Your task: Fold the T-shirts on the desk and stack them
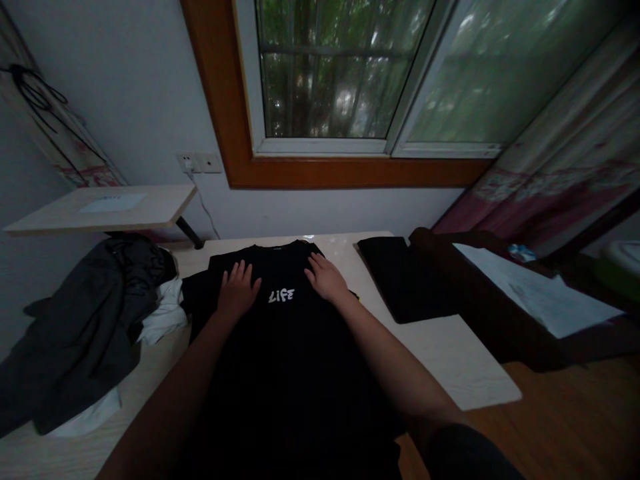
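A black T-shirt (pixel 285 347) with a small white print on its chest lies spread on the pale table, its neckline toward the wall. My left hand (pixel 237 288) rests flat on the shirt's upper left part, fingers apart. On the upper right part lies my right hand (pixel 326 277), also flat with its fingers stretched out. Neither hand grips the cloth. The shirt's lower end runs toward me and is hard to make out in the dark.
Dark clothes (pixel 95 320) and white cloth (pixel 163 310) are heaped at the left, below a raised shelf (pixel 125 207). Folded black cloth (pixel 400 277) lies at the table's (pixel 460 367) right side. Beyond the table rise the wall and window (pixel 345 80).
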Available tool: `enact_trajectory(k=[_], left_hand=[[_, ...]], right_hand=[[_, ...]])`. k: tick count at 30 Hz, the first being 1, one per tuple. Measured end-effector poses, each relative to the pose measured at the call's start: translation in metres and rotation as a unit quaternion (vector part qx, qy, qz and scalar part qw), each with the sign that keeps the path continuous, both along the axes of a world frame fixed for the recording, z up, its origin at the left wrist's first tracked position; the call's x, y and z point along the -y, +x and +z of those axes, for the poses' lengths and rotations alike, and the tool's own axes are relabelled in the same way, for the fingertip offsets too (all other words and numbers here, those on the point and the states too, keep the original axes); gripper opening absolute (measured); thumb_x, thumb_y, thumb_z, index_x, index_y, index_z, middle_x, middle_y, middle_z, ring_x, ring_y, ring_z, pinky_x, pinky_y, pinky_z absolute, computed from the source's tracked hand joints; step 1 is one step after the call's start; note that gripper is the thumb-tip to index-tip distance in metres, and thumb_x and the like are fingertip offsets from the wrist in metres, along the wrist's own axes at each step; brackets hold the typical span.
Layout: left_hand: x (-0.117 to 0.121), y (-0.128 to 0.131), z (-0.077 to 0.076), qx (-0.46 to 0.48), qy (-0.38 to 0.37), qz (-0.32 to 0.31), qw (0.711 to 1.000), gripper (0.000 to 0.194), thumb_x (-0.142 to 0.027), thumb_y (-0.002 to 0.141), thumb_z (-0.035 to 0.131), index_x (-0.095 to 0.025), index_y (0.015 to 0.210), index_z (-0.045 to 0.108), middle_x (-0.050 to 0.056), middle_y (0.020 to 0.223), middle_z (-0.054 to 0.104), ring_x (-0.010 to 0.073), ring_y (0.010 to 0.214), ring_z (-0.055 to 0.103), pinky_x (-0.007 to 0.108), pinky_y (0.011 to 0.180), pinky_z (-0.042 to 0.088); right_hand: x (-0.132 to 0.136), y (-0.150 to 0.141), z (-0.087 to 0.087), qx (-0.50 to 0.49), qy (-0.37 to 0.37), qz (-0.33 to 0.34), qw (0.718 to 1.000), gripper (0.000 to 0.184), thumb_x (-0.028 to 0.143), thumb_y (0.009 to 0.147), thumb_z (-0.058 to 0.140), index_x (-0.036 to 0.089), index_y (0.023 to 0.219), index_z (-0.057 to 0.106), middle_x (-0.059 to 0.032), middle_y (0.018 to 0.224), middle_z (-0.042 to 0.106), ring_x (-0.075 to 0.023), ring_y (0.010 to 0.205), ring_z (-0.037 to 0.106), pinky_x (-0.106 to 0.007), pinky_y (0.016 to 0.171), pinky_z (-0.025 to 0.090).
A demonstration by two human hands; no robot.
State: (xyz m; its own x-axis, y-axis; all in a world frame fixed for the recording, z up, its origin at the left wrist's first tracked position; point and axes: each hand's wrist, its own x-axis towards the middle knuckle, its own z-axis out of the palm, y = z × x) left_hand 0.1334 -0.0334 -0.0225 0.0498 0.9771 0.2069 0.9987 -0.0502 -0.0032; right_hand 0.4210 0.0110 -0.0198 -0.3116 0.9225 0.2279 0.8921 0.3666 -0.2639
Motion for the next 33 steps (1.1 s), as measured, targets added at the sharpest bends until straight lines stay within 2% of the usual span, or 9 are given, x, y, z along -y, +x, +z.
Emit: enact_trajectory(k=[3, 9, 13, 17, 21, 24, 33], left_hand=[[-0.007, -0.008, 0.0, -0.001, 0.001, 0.002, 1.0, 0.063, -0.047, 0.104, 0.031, -0.011, 0.153, 0.047, 0.016, 0.164, 0.037, 0.0305, 0.154, 0.032, 0.052, 0.125, 0.026], [-0.015, -0.01, -0.001, 0.005, 0.006, -0.018, 1.0, 0.059, -0.046, 0.104, 0.033, -0.016, 0.154, 0.047, 0.012, 0.164, 0.038, 0.0294, 0.154, 0.033, 0.054, 0.125, 0.025], [-0.014, -0.011, -0.002, 0.01, 0.013, -0.035, 0.999, 0.057, -0.044, 0.104, 0.035, -0.018, 0.153, 0.048, 0.013, 0.164, 0.039, 0.03, 0.153, 0.034, 0.055, 0.125, 0.026], [-0.01, -0.013, -0.002, 0.038, 0.068, -0.074, 0.994, 0.05, -0.035, 0.101, 0.04, -0.016, 0.145, 0.057, 0.013, 0.166, 0.036, 0.0294, 0.152, 0.036, 0.051, 0.124, 0.031], [-0.005, -0.015, -0.003, 0.052, 0.109, -0.118, 0.986, 0.042, -0.028, 0.099, 0.043, -0.016, 0.13, 0.068, 0.012, 0.15, 0.057, 0.0278, 0.143, 0.049, 0.045, 0.122, 0.037], [-0.001, -0.014, -0.005, 0.051, 0.109, -0.118, 0.986, 0.042, -0.027, 0.099, 0.042, -0.015, 0.129, 0.069, 0.011, 0.139, 0.067, 0.0282, 0.134, 0.058, 0.045, 0.117, 0.043], [0.0, 0.008, -0.009, 0.028, 0.072, -0.115, 0.99, 0.05, -0.035, 0.102, 0.041, -0.012, 0.142, 0.059, 0.015, 0.154, 0.053, 0.0306, 0.145, 0.047, 0.05, 0.121, 0.037]], right_hand=[[-0.002, 0.007, 0.0, 0.008, 0.005, -0.032, 0.999, 0.054, 0.04, 0.106, 0.041, 0.011, 0.15, 0.051, -0.0135, 0.162, 0.042, -0.0268, 0.152, 0.035, -0.042, 0.126, 0.027], [0.003, 0.008, 0.001, 0.025, 0.037, -0.111, 0.993, 0.049, 0.041, 0.105, 0.044, 0.021, 0.148, 0.056, -0.013, 0.158, 0.047, -0.0317, 0.146, 0.038, -0.048, 0.122, 0.029], [0.011, 0.007, 0.011, 0.035, 0.049, -0.131, 0.989, 0.044, 0.041, 0.104, 0.045, 0.026, 0.143, 0.061, -0.0133, 0.144, 0.056, -0.0328, 0.131, 0.047, -0.046, 0.109, 0.042], [0.017, 0.005, 0.019, 0.054, 0.042, -0.155, 0.986, 0.041, 0.04, 0.103, 0.047, 0.024, 0.138, 0.061, -0.0147, 0.132, 0.059, -0.0302, 0.118, 0.055, -0.039, 0.095, 0.05], [0.017, 0.007, 0.022, 0.073, 0.0, -0.197, 0.978, 0.041, 0.042, 0.106, 0.039, 0.023, 0.14, 0.052, -0.0143, 0.125, 0.062, -0.0258, 0.1, 0.066, -0.035, 0.08, 0.053], [0.017, 0.01, 0.024, 0.088, -0.036, -0.197, 0.976, 0.039, 0.04, 0.109, 0.031, 0.023, 0.139, 0.048, -0.0129, 0.115, 0.068, -0.0259, 0.095, 0.071, -0.035, 0.079, 0.053], [0.019, 0.026, 0.033, 0.134, -0.065, -0.2, 0.968, 0.04, 0.034, 0.11, 0.025, 0.023, 0.143, 0.044, -0.0147, 0.113, 0.073, -0.0272, 0.097, 0.073, -0.036, 0.08, 0.053]])
